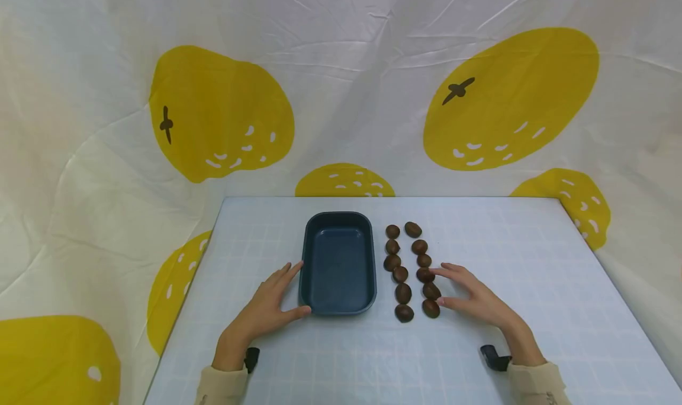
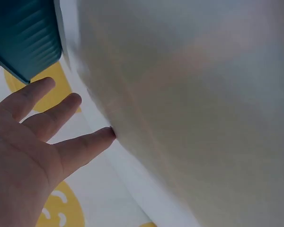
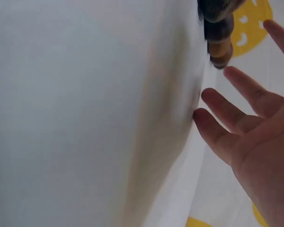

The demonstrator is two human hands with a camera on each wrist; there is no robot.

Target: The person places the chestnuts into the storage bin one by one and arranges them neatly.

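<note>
A dark blue rectangular tray with rounded corners stands on the table. My left hand is at its left side, fingers spread and thumb near the lower left corner; whether it touches the rim I cannot tell. To the right of the tray, several brown chestnuts lie in two uneven columns. My right hand is beside the right-hand column, with its fingertips close to a chestnut and its thumb by the lower ones. In the right wrist view, the fingers of that hand are extended and grip nothing.
The table has a pale, faintly checked cover. Behind it hangs a white cloth printed with large yellow fruit. A small black device sits at the right wrist, and another black device at the left.
</note>
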